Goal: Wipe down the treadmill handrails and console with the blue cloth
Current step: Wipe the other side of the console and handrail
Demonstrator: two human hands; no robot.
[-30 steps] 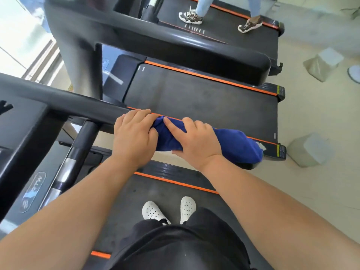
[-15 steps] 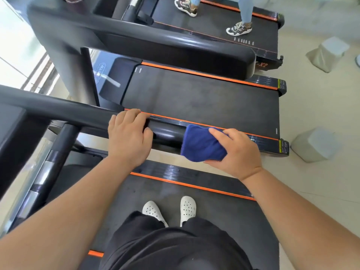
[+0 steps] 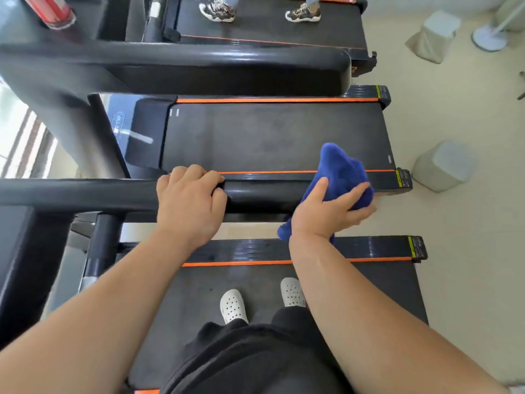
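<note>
Handrail steadied by left hand, fingers curled over its top, presumably for bracing, while right hand grips bunched blue cloth at rail's free end, likely to wipe the tip.

Your blue cloth looks soft and fuzzy, a matt fabric. The handrail under your left hand is smooth, glossy black plastic. The belt beneath your feet is matt and dull.

head-worn view, looking steeply down, close above handrail
</note>
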